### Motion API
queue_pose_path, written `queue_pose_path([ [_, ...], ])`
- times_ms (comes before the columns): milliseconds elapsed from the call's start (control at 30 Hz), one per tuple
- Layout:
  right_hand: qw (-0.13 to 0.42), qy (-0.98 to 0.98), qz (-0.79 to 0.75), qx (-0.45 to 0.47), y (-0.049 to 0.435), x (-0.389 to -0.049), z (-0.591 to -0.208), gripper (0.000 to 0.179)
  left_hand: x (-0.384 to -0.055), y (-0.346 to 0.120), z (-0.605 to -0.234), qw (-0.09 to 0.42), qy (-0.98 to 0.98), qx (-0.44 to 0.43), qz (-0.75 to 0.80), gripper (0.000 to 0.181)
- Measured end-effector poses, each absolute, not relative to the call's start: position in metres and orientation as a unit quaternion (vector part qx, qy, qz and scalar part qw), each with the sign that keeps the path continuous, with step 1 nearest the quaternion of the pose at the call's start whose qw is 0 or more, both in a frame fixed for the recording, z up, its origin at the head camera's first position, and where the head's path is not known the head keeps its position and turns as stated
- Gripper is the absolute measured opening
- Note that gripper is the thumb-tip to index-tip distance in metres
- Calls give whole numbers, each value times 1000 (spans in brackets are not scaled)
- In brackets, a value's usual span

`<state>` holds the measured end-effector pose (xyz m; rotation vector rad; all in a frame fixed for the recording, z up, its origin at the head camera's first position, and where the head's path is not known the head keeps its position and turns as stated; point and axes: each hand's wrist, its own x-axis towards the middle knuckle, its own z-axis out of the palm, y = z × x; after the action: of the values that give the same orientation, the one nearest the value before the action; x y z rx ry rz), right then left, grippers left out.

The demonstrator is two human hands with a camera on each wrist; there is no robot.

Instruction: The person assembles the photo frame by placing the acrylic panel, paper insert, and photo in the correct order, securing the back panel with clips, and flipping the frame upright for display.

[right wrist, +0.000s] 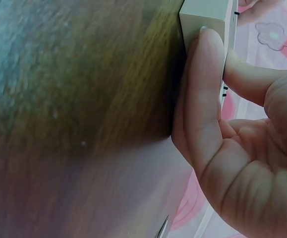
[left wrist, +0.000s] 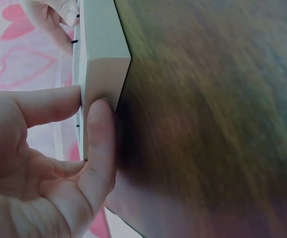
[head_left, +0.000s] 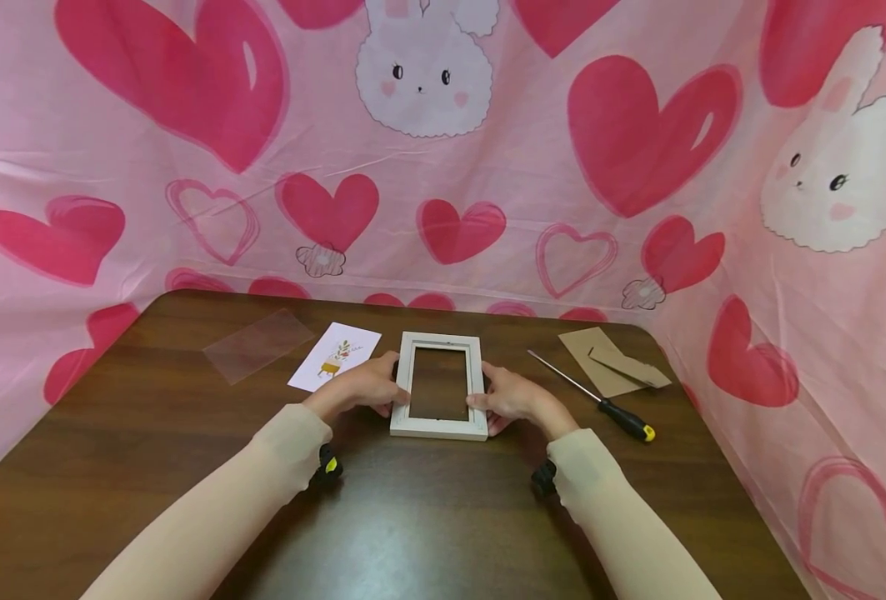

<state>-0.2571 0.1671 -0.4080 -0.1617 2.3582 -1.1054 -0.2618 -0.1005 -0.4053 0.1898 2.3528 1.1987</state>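
Note:
A white picture frame stands out at the middle of the dark wooden table, with bare wood showing through its opening. My left hand grips its left side, thumb on the upper face and fingers against the outer edge. On the opposite side my right hand holds the frame the same way. In the left wrist view, small black tabs stick out of the face of the frame by the thumb. The right wrist view shows the fingers along the frame's side wall.
Left of the frame lie a card with a plant drawing and a clear sheet. To the right are a screwdriver and a brown backing board with its stand strip. A pink heart-print cloth hangs behind.

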Motion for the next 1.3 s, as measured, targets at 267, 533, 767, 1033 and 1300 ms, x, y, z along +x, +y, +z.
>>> queue_pose_path([
  [267, 268, 868, -414, -61, 166, -255, -408, 86, -257, -104, -405, 242, 862, 76, 438, 82],
  [533, 278, 858, -428, -56, 168, -251, -409, 87, -254, -104, -405, 241, 863, 80, 436, 83],
  [767, 280, 855, -435, -46, 164, -249, -407, 85, -254, -108, -406, 244, 860, 87, 439, 84],
  [1033, 285, 857, -427, -38, 158, -250, -410, 85, -263, -142, -395, 192, 881, 113, 418, 77],
  [1300, 284, 862, -419, -39, 159, -250, -409, 85, -279, -192, -369, 67, 924, 89, 367, 68],
])
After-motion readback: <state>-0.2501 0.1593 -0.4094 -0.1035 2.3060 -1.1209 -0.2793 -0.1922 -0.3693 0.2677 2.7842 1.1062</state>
